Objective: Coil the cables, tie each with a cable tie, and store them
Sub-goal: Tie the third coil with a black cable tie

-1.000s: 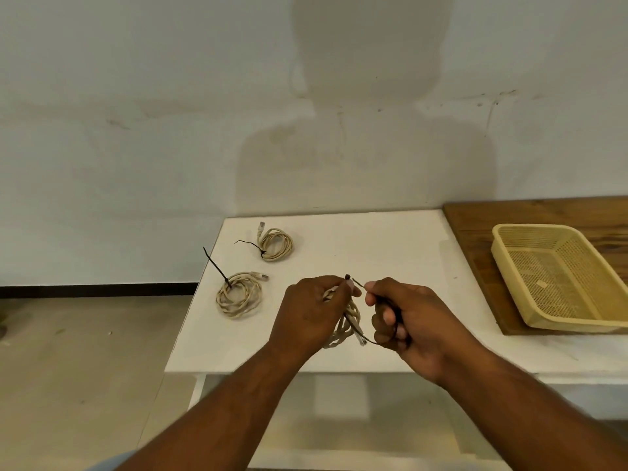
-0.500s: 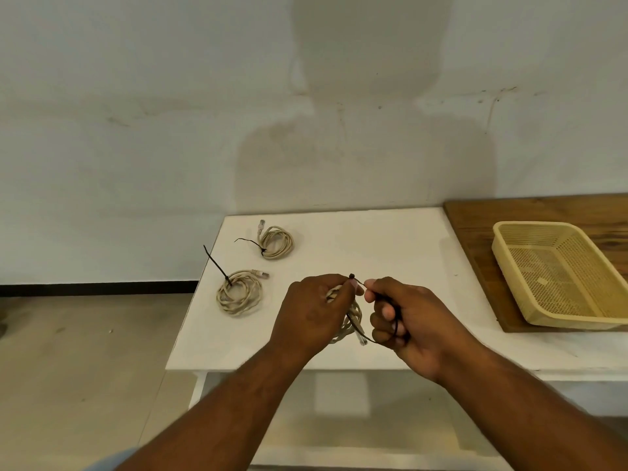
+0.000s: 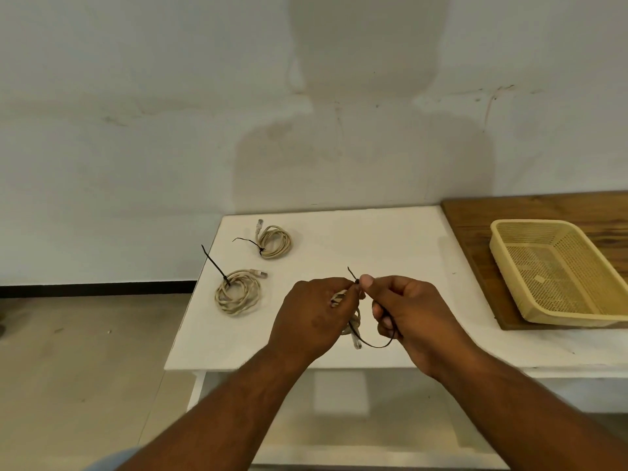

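Holds a coiled beige cable [image 3: 354, 326] in the left hand [image 3: 314, 317], fingers curled round the loops, above the front of the white table [image 3: 373, 239]. Pinches a black cable tie [image 3: 372, 347] in the right hand [image 3: 413, 317], thumb and forefinger pressed together on it beside the coil, tail looping under the curled fingers. Left, on the table: near tied coil [image 3: 238, 294], far tied coil [image 3: 275, 244]. Far right: yellow basket [image 3: 577, 317] on a wooden board [image 3: 509, 207].
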